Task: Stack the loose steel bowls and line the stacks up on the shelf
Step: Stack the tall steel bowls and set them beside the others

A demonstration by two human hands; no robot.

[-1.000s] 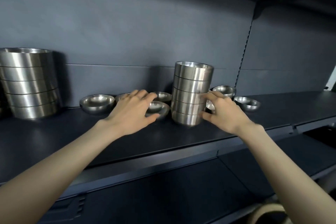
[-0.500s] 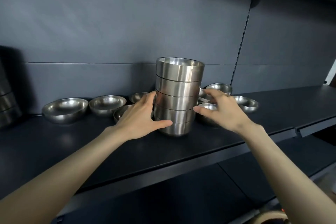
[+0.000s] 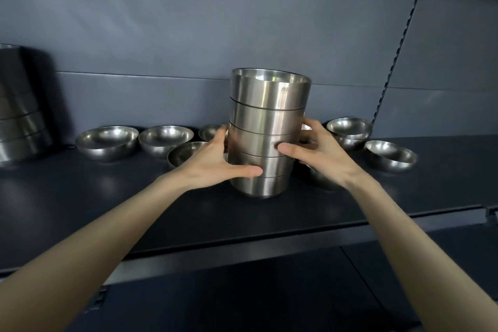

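Since half a second ago, drawn in tighter with the right grip (image 3: 320, 153), thumb now pressed on the front of the stack (image 3: 269, 116). Clasped from 9 o'clock by the left grip (image 3: 213, 162), fingers curled behind. Five bowls in it, upright on the shelf (image 3: 188, 210), between both grips. Four loose bowls (image 3: 106, 143) at 9 o'clock, at least three at 3 o'clock. One second stack (image 3: 16, 116) cropped at far 9 o'clock.
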